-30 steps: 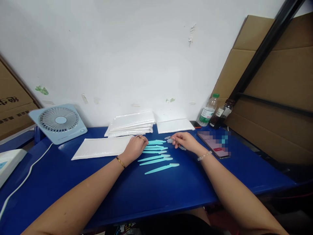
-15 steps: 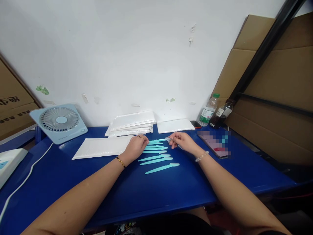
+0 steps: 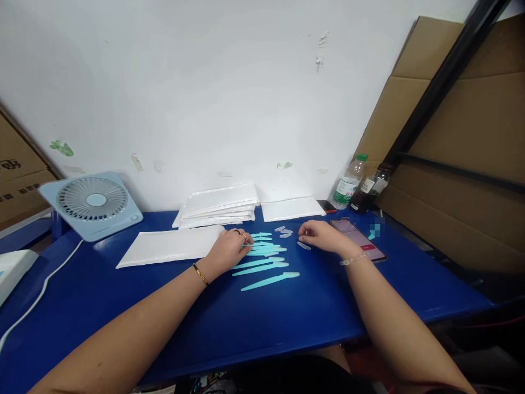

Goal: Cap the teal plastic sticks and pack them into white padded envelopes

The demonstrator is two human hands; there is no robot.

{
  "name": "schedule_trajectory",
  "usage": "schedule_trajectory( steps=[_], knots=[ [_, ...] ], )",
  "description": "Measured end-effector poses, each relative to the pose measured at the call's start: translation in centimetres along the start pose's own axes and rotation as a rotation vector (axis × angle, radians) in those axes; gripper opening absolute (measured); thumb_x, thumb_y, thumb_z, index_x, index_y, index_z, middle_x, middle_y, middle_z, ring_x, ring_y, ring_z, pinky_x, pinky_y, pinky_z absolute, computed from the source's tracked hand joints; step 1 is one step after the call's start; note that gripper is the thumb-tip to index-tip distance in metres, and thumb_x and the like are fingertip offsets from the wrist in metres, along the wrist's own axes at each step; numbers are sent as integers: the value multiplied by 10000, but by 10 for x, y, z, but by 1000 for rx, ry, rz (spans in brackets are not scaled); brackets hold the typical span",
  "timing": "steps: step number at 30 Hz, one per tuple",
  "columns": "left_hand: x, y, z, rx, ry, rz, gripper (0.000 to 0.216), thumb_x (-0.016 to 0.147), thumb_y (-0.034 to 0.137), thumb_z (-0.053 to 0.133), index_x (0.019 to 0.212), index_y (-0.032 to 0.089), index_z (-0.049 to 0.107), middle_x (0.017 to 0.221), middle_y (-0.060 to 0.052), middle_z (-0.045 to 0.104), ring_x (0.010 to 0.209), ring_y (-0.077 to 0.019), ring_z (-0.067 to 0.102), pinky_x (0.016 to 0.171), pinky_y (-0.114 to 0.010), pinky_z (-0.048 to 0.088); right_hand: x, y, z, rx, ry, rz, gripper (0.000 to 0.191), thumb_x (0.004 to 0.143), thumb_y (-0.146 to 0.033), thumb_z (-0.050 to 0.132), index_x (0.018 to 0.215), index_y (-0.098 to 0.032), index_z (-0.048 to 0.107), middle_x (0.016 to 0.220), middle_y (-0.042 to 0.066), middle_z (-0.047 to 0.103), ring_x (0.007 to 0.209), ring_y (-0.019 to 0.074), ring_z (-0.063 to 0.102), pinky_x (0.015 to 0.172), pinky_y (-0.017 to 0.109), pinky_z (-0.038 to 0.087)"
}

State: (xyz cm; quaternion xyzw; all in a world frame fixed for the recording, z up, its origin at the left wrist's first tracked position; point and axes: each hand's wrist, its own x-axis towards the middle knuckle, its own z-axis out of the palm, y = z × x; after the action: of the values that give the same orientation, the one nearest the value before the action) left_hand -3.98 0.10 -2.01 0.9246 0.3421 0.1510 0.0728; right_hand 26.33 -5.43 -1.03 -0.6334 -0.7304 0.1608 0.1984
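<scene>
Far to your left, a white device (image 3: 14,268) sits at the table's edge with its cord (image 3: 45,290) trailing across the blue table (image 3: 287,323), and a pale blue fan (image 3: 91,203) leans against the wall behind it. Next comes a flat white padded mailer (image 3: 168,245), with a stack of mailers (image 3: 219,205) behind it near the wall.

Your left hand (image 3: 227,249) rests on the table with its fingers curled over the near ends of the teal plastic blades (image 3: 264,250), pressing on the upper ones; at this distance you seem to be pinching one between thumb and fingertips, but the view is too small to be sure. The blades lie in a loose fan just right of that hand, handles pointing toward it, and the lowest blade (image 3: 270,280) lies apart from the rest, nearer to you.

Between your two hands, a few small clear caps (image 3: 284,232) lie scattered beyond the blades. Your right hand (image 3: 322,236) is loosely curled, knuckles up, fingertips down at the table, just beside another clear cap (image 3: 304,246); whether it holds anything cannot be told.

Right of that hand lies a phone (image 3: 359,239), face up, touching your wrist's far side. Behind it stand a water bottle (image 3: 348,186) and a dark bottle (image 3: 371,189), against brown cardboard (image 3: 463,142).
</scene>
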Motion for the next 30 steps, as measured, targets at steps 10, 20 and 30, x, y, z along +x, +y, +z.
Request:
schedule_trajectory(
  steps=[10,20,30],
  knots=[
    [3,-6,-4,-19,-61,24,189,848,331,541,785,217,677,809,-7,695,736,-164,615,676,-274,399,1,-9,10,12,-87,10,96,769,-212,593,840,-191,654,681,21,651,580,143,587,546,239,428],
    [2,-5,-2,5,-19,48,270,890,334,478,750,210,673,797,-17,694,739,-166,616,697,-283,396,-1,-7,5,191,-138,-67,200,791,-245,582,961,-200,676,802,24,635,587,107,572,552,224,453],
    [2,-10,0,-41,-23,29,194,863,312,523,815,227,691,834,-6,700,764,-162,622,688,-259,422,9,-7,19,152,-97,-205,109,777,-271,650,817,-187,708,800,22,618,687,126,569,619,239,425]
  ],
)
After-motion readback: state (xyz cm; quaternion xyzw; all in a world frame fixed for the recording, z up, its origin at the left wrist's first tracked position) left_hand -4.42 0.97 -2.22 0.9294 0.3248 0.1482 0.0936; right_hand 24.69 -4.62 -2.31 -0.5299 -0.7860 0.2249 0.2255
